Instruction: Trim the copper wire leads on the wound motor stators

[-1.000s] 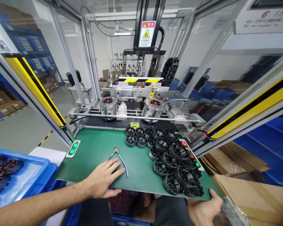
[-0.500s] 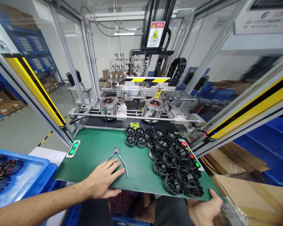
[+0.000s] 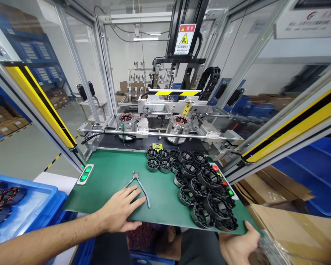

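Rests the left hand (image 3: 123, 207) at 7 o'clock of the splayed blue-handled metal pliers (image 3: 136, 176) on the flat green tabletop (image 3: 105, 173), grip slack, fingers partly hiding one handle. Lays the right hand (image 3: 241, 243) at 4 o'clock, thumb on the tabletop's edge, fingers hidden; cannot tell how tight the grip. Could topple the piled black-and-grey toothed rings (image 3: 209, 186), from 2 to 4 o'clock, by jerking the right hand inward, or knock the pliers askew by sweeping the left fingers.

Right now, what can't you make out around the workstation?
In the head view:
Pliers: one handle's end, covered by the left hand.
Right hand: most fingers, hidden by the green tabletop.
Blue tray: cut off by the left picture edge.
Top-right panel lettering: too blurred to read.
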Tool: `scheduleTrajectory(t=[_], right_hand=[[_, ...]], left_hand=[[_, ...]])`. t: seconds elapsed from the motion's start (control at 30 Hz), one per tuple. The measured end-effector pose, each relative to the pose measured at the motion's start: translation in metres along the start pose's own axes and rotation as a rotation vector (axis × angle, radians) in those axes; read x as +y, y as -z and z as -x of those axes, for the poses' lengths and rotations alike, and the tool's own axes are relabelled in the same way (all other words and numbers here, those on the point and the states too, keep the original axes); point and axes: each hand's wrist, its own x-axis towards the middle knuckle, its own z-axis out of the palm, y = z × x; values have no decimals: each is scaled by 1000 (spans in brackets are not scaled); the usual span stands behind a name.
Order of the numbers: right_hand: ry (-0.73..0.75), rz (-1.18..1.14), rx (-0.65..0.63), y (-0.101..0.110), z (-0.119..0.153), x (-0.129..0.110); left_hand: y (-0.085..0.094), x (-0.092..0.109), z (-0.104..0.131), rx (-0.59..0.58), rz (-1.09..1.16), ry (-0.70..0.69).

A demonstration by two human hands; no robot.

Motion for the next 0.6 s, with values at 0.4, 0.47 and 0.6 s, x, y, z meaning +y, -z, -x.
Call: scheduleTrajectory(t=[0.4, 0.47, 0.6], right_hand=[[7, -27, 59, -11, 15, -7], [-17, -49, 69, -11, 14, -7], [-11, -14, 55, -8, 12, -5]], left_hand=[[1, 0, 0, -10, -8, -3], [1, 0, 0, -4, -9, -6], [0, 0, 0, 4, 3, -1]])
